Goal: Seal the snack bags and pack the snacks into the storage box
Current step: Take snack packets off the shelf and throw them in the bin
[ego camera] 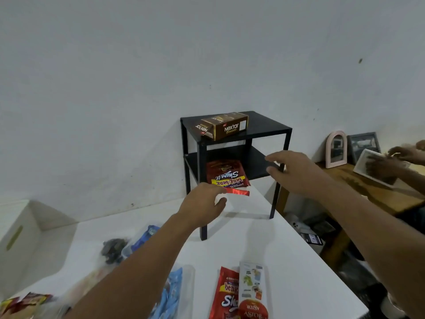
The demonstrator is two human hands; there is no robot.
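Observation:
A red Beng-Beng bag [226, 173] lies on the lower shelf of a small black rack [241, 155], its sealed end hanging over the front edge. My left hand [202, 208] reaches up to that end, fingers and thumb apart, fingertips at the red strip. My right hand [292, 171] hovers open by the rack's right front post. A brown Nextar box [227, 127] lies on the rack's top. A white storage box [18, 238] stands at the far left of the white table [287, 261].
Near me lie a second red Beng-Beng bag [226, 293], an Astor pack [253, 307], a clip card [251, 282], blue bags [170, 293] and red packets [25, 302]. Another person's hands [402, 155] handle a white frame over a wooden table [368, 189] at right.

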